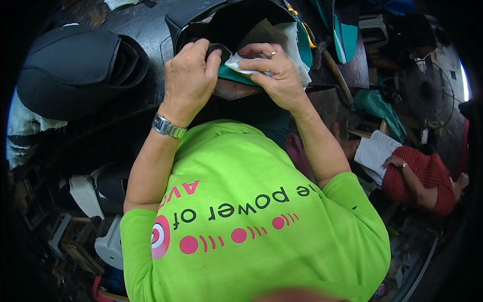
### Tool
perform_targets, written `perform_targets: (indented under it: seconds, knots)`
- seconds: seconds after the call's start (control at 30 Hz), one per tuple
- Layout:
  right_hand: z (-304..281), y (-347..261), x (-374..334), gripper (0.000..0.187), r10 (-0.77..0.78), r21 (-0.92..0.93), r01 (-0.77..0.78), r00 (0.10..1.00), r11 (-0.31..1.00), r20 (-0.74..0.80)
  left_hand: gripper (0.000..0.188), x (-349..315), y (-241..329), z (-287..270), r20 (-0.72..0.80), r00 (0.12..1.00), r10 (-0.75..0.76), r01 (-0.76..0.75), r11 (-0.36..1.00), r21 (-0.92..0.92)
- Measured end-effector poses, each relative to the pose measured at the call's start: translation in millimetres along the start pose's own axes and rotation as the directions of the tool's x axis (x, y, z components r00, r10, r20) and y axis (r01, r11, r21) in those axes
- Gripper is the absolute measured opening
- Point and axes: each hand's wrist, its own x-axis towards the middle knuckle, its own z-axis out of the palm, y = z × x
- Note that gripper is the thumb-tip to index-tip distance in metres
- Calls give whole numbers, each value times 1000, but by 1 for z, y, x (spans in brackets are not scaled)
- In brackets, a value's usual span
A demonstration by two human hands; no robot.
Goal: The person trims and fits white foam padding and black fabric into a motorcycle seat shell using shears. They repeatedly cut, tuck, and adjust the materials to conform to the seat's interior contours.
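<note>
A black curved piece (179, 16), perhaps a shoe or bag part, sits on the dark table in front of me, with white lining cloth (291, 38) inside and teal material (234, 75) along its near edge. My left hand (190, 75) is closed, pinching the dark edge between thumb and fingers. With bent fingers, my right hand (274, 73) grips a fold of the white lining just beside it. The two hands are close together but apart. What lies under the fingertips is partly hidden.
Stacked black moulded pieces (75, 65) lie at the left over white cloth (30, 118). An orange-handled tool (308, 35) and a wooden handle (336, 75) lie at the right. Further right are a teal-black piece (344, 38), a fan (427, 93) and a seated person in red (420, 173).
</note>
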Motion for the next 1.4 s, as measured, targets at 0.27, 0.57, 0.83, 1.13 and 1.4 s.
perform_targets:
  seconds: [0.27,0.57,0.83,1.13,1.4]
  knots:
    - [4,-8,3,30,-59,-222,62,998,973,18,18,6,0,0,4,998,65,-65,998,-2]
    - [-3,-24,-5,25,-150,-376,207,973,903,177,27,7,-1,-5,99,987,128,-133,990,39]
    - [-20,-26,12,23,15,-13,-16,994,1000,-107,33,1,-11,-10,106,984,144,-127,980,-153]
    - [5,-13,51,17,-25,-249,11,998,968,-53,44,0,-6,-7,83,990,114,-88,960,-265]
    - [-3,-3,37,20,-172,-172,165,985,971,-25,29,-1,-11,-15,171,973,153,-134,984,-122]
